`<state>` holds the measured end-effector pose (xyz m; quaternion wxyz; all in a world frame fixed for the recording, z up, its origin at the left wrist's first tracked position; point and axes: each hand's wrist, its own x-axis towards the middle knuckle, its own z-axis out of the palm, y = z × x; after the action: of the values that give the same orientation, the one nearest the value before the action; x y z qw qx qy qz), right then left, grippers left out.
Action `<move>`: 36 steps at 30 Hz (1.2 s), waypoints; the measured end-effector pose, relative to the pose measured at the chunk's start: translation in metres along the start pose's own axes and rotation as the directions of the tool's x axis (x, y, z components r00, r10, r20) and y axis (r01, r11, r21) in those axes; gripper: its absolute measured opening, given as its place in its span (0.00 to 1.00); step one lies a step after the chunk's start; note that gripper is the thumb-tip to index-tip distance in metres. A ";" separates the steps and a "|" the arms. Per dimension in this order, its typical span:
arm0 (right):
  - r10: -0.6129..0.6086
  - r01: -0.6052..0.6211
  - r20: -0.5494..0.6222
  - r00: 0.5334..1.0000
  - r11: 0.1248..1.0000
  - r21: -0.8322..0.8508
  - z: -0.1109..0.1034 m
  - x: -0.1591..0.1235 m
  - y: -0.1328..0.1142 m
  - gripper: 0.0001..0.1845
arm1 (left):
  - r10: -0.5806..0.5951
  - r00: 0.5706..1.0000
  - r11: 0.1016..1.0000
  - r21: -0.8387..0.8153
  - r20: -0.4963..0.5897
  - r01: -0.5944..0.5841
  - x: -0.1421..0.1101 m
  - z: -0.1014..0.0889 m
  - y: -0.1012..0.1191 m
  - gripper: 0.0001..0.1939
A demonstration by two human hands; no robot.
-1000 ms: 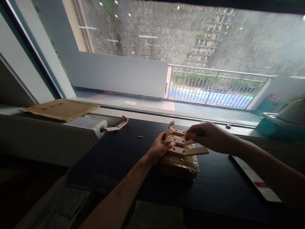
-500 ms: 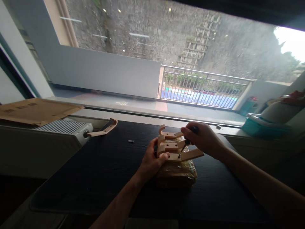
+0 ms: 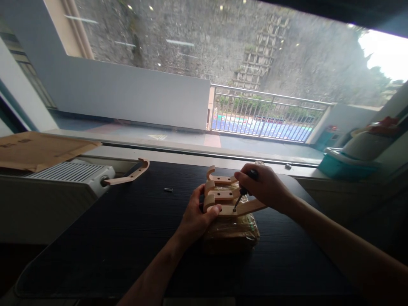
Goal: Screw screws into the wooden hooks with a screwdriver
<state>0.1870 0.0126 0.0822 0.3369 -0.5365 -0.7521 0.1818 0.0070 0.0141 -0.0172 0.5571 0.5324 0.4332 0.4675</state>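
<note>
Wooden hook (image 3: 227, 210), nearest in a row of three, sits on top of the taped package (image 3: 232, 238) on the dark counter (image 3: 140, 242). Long axis left-right, curled end left. Left hand (image 3: 198, 214) is on it: thumb pressed near the curl, fingers pinching the curled side. Screwdriver (image 3: 243, 190) tip meets the bar mid-length; right hand (image 3: 263, 182) sits above and right, fingers wrapped round the handle, shaft slanting down-left. Middle hook (image 3: 221, 194), far hook (image 3: 219, 179) behind. Loose screw (image 3: 168, 189) and spare hook (image 3: 131, 176) off left.
</note>
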 end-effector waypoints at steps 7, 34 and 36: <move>-0.034 0.037 0.078 0.996 0.998 -0.041 -0.002 0.005 0.001 0.18 | 0.024 1.000 0.999 0.048 -0.006 -0.024 -0.002 0.000 0.001 0.36; -0.195 0.194 0.012 0.981 0.964 -0.180 0.007 0.016 -0.003 0.09 | 0.045 0.999 0.998 0.033 0.015 -0.046 -0.002 0.002 -0.003 0.40; -0.225 0.231 0.053 0.973 0.953 -0.196 0.006 0.017 -0.007 0.09 | 0.056 0.998 0.997 0.058 0.025 -0.057 -0.001 0.001 -0.004 0.39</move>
<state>0.1747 0.0261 0.0875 0.2886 -0.4745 -0.8284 0.0729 0.0080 0.0128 -0.0211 0.5328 0.5661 0.4250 0.4637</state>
